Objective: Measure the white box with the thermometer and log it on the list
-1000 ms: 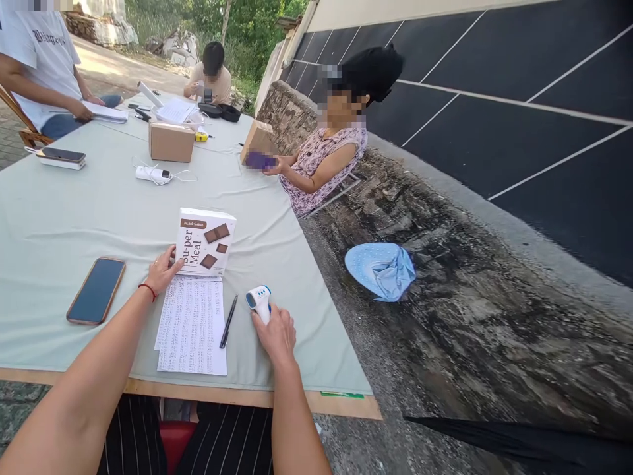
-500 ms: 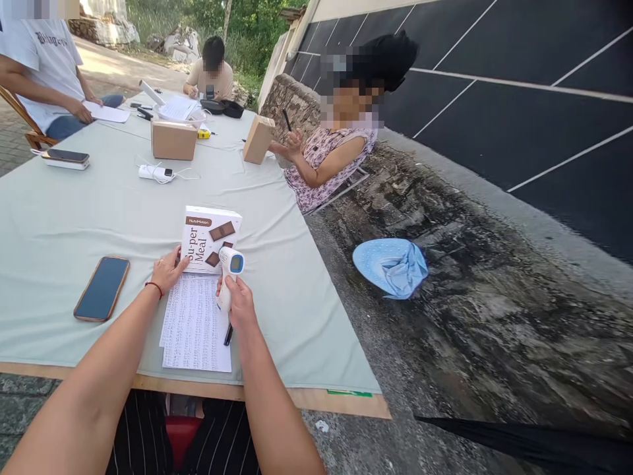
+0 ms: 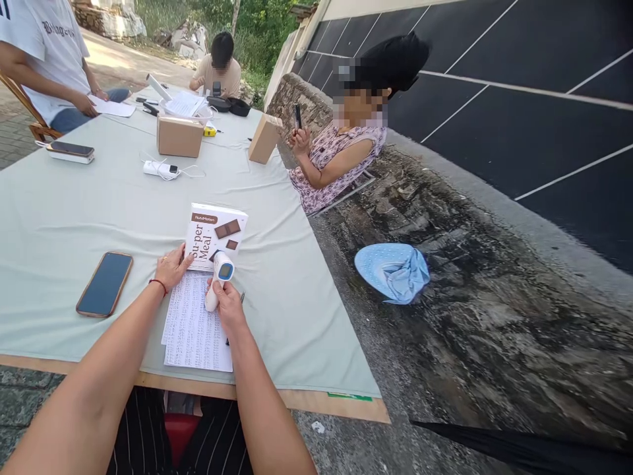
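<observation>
A white box point(image 3: 202, 227) with brown lettering and pictures of chocolate bars stands upright on the table. My left hand point(image 3: 171, 265) grips its lower left side, thumb at the front face and the other fingers partly hidden. Wrapped around the handle of a white infrared thermometer point(image 3: 213, 298) is my right hand point(image 3: 230, 307); the thermometer's blue-rimmed screen faces me, and its head overlaps the box's lower front from this angle. Printed sheets point(image 3: 190, 333) lie below both hands. A dark pen point(image 3: 242, 298) is mostly hidden behind my right hand.
A phone point(image 3: 105, 285) lies left on the cloth-covered table point(image 3: 54, 218). Farther back are cardboard boxes point(image 3: 179, 137) point(image 3: 264, 140), a cabled white device point(image 3: 161, 169) and another phone point(image 3: 69, 150). People sit around the table. A blue hat point(image 3: 393, 272) is on the ground at right.
My right hand has shifted the thermometer left and slightly down across the box front. My left hand stays on the box. The person at right now holds a dark phone-like object more upright.
</observation>
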Tool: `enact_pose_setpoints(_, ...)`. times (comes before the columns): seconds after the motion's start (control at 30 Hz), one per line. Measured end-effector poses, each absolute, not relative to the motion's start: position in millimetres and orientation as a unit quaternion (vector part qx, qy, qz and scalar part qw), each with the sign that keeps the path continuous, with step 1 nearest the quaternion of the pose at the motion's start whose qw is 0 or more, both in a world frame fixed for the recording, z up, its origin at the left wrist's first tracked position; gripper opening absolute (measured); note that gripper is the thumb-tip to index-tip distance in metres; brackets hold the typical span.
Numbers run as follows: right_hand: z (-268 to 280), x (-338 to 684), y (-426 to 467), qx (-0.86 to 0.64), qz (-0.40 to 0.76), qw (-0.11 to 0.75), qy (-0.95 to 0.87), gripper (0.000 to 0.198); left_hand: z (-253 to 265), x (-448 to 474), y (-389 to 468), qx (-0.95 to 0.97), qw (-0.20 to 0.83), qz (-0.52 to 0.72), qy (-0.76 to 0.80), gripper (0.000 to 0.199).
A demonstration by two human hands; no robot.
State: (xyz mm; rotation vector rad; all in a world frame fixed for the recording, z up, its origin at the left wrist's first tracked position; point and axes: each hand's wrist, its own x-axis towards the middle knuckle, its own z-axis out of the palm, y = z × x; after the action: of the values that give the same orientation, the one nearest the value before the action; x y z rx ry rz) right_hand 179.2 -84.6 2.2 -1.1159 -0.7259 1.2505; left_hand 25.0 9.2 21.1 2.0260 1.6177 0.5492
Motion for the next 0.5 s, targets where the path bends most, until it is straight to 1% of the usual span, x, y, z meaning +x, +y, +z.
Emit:
enact_pose_setpoints(0.13,2.2,180.9,-85.3,-0.48,0.549,0.603,-0.322,0.044,20.9,24.7,8.8,0.743,0.248,0.201,0.588,0.059)
enact_pose_setpoints(0.27,2.9,180.8,-85.6,-0.473,0.553,0.614,-0.307,0.041,20.0,24.3,9.2,0.744,0.247,0.204,0.586,0.058)
enact_pose_setpoints(0.5,6.5,179.2,-87.6,-0.468,0.572,0.616,-0.273,0.043,18.1,24.9,9.6,0.742,0.242,0.201,0.592,0.06)
